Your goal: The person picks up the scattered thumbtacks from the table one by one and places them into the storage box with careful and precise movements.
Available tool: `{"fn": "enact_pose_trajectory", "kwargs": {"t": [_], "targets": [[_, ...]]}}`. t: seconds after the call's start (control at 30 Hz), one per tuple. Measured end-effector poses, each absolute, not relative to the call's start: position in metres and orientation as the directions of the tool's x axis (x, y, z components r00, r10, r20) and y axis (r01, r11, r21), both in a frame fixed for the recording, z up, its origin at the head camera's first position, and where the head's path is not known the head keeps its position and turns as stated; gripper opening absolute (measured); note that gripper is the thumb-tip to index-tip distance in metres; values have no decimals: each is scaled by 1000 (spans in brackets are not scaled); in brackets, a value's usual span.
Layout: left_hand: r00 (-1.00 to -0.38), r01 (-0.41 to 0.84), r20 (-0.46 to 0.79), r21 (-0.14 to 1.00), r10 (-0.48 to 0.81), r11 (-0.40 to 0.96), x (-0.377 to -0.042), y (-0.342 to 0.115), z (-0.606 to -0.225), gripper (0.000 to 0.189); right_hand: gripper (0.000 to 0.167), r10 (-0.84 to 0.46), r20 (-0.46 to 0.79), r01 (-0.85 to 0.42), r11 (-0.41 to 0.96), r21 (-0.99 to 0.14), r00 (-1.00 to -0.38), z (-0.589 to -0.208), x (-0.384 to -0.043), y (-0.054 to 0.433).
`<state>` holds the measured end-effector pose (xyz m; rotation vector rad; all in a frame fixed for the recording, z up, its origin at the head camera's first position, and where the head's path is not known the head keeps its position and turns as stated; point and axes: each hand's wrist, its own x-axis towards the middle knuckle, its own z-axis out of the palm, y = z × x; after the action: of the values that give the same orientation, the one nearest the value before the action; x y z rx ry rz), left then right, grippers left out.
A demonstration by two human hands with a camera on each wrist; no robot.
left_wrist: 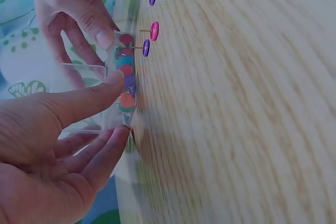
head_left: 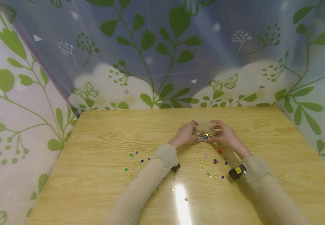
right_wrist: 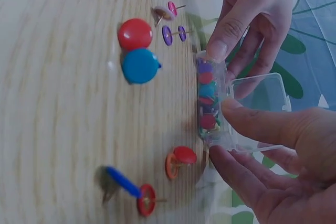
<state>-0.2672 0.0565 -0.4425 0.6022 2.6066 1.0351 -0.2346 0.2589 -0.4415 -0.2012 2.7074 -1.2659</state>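
A small clear plastic box (head_left: 204, 136) full of colourful thumbtacks is at the far middle of the table, its clear hinged lid (right_wrist: 260, 109) raised on the far side. My left hand (head_left: 185, 133) grips the box's left end, thumb (left_wrist: 97, 100) on the near side wall and fingers around the end and behind. At the other end my right hand (head_left: 226, 137) holds it the same way, its thumb (right_wrist: 260, 124) against the wall. Red, blue, purple and orange tack heads show through the box in both wrist views. The box sits low, close over the tabletop.
Loose thumbtacks lie scattered over the wooden table (head_left: 100, 134), including a red tack (right_wrist: 135, 34) and a blue tack (right_wrist: 140, 65) near the right hand. More, such as a green tack (head_left: 126, 169), lie left of the left forearm. A patterned curtain (head_left: 162, 62) hangs behind the table.
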Motion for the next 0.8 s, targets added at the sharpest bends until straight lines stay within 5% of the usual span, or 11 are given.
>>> {"fn": "enact_pose_trajectory", "kwargs": {"t": [0.8], "targets": [[-920, 165, -184, 620, 346, 767, -256, 12, -425, 63, 84, -219, -107, -85, 715, -694, -970, -436, -239, 204]]}}
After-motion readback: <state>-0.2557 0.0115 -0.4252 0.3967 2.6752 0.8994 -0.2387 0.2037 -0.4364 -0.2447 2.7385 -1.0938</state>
